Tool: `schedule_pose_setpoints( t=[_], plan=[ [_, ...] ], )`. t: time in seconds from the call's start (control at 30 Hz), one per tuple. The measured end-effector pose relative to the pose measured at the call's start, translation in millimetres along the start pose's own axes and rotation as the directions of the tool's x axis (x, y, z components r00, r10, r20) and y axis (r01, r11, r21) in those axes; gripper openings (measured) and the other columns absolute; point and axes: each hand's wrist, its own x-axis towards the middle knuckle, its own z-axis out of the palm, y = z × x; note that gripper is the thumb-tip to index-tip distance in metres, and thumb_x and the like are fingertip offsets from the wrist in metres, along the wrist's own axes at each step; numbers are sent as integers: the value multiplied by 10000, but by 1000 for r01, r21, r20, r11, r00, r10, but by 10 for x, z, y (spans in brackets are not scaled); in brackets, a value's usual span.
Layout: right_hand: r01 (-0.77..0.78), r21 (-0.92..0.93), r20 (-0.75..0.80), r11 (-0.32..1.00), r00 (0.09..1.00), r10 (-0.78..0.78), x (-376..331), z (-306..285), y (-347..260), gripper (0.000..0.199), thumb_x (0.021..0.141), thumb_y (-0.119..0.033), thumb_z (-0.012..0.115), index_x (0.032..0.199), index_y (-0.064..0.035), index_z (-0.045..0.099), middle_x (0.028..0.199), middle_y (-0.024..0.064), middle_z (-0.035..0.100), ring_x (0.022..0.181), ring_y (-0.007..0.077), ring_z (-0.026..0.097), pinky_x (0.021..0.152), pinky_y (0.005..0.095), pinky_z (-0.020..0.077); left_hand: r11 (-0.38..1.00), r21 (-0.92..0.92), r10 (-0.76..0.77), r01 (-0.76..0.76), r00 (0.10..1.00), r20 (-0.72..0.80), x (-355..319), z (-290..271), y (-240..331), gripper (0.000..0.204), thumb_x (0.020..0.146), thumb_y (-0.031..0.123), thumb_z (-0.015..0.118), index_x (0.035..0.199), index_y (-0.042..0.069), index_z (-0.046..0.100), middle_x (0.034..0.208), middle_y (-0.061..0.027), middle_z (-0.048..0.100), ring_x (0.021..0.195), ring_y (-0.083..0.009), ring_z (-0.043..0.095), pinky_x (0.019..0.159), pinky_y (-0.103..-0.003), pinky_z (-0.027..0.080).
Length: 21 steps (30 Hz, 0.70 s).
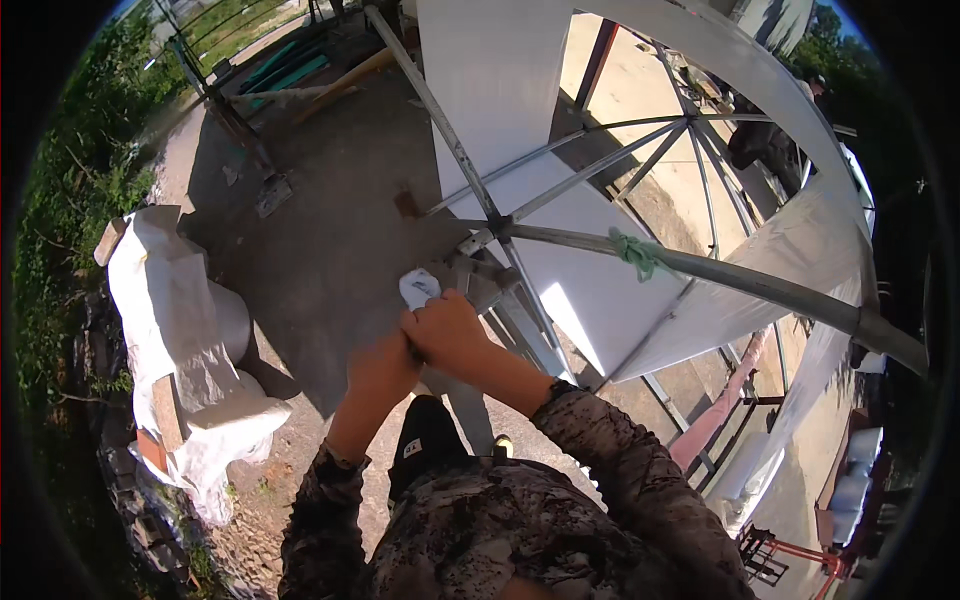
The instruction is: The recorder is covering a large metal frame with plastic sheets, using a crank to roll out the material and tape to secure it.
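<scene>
Both of my hands meet in front of my body, beside the metal pipe frame (468, 160). My right hand (450, 330) is closed, and a small white crumpled thing (420, 288) with a grey patch sticks out beyond its fingers; its kind is unclear. Pressed close against the right is my left hand (385, 365), smeared by motion, so its fingers cannot be made out. A dark bit (415, 353) shows between the hands, too small to name. Just right of them, several pipes join at a hub (497, 226). A green strip of cloth (640, 255) is tied round one pipe.
White sheeting (500, 80) covers parts of the frame. What looks like a metal ladder (525, 335) stands below the hub. A white-draped pile (180, 320) is at left, with green lengths (285, 70) on the far ground. Another person (760, 140) is at far right.
</scene>
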Motion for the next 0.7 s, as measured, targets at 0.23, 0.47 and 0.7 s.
schedule_pose_setpoints(
  t=[0.23,0.47,0.7],
  plan=[
    [63,-43,-329,997,941,-74,1775,576,629,97,710,-164,594,781,-113,553,674,35,596,708,210,605,732,363,410,959,275,-18,76,978,-208,1511,-709,-863,194,703,219,644,818,66,607,769,-153,658,696,-349,644,607,-439,507],
    [-34,-51,-23,998,999,33,2007,2290,1109,56,728,-162,584,745,-109,584,667,53,606,729,238,629,755,365,440,955,283,-81,91,996,-47,2367,484,-1940,367,774,304,617,1051,98,493,762,-162,659,712,-362,645,611,-459,505],
    [-307,-3,429,952,859,278,307,3004,1018,108,725,-164,594,770,-80,647,727,92,648,776,259,641,691,409,456,997,-12,-75,80,967,244,1706,2678,-1907,345,757,343,650,970,71,646,863,-201,664,825,-378,642,712,-469,508]
  ],
)
